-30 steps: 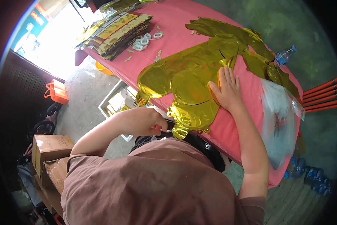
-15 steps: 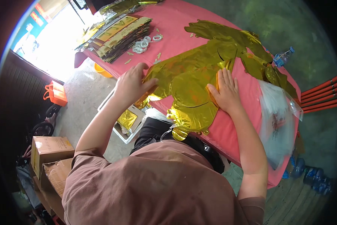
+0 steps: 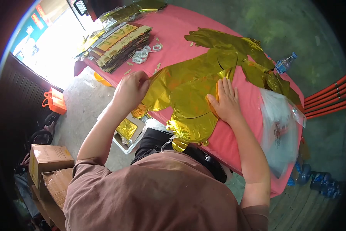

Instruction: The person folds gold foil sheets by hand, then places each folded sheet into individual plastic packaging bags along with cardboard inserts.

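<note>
A flat, shiny gold foil balloon lies spread over the pink-covered table, its lower end drooping over the near edge. At its left edge my left hand is closed, fingers and thumb pinched on the foil. My right hand rests flat on the right edge, fingers stretched out and thumb apart. Another crumpled gold foil piece is beyond it, towards the far side. A clear strip of film hangs near the lower end, by my waist.
Printed bags are stacked at the far left beside white ribbon rolls. Clear plastic sleeves lie on the right of the pink tablecloth. A white bin stands below, left. Cardboard boxes and a water bottle are around.
My left hand has closed its fingers on the foil's left edge, where they were spread before. My right hand stays flat on the right edge. The view has shifted slightly.
</note>
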Demonstrator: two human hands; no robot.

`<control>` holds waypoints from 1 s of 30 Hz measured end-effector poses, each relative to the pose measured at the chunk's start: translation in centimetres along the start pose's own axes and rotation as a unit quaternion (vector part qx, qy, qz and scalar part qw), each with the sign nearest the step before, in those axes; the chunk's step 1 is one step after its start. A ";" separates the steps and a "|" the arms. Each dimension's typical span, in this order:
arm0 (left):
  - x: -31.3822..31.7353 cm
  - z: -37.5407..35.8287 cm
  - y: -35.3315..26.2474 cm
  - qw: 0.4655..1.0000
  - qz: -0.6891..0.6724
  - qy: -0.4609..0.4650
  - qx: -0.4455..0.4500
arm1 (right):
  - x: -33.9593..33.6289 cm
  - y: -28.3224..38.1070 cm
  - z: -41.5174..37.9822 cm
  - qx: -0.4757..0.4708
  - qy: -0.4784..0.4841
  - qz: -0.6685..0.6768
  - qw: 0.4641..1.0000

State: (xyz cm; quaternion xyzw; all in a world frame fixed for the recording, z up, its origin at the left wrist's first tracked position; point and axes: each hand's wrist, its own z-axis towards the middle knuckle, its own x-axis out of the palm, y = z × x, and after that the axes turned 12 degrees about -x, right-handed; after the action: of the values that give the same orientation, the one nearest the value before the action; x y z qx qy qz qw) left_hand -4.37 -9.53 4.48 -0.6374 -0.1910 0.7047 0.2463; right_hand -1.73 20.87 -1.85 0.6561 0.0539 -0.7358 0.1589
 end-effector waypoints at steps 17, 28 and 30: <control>4.9 -3.5 -10.2 0.959 0.017 0.221 0.176 | 0.3 -0.3 0.0 0.000 0.004 -0.003 1.000; 5.1 -0.7 -9.7 0.876 -0.135 0.422 0.190 | 0.6 -0.6 -0.3 -0.027 -0.022 0.004 0.999; 4.9 1.8 -8.2 0.900 -0.176 0.371 0.144 | 0.4 -0.4 -0.2 -0.023 -0.014 -0.006 1.000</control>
State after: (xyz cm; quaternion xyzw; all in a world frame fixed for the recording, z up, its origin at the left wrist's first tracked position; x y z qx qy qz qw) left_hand -5.65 0.03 5.56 -0.7663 -0.0915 0.3820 0.5084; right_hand -1.75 21.27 -2.31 0.6416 0.0727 -0.7445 0.1698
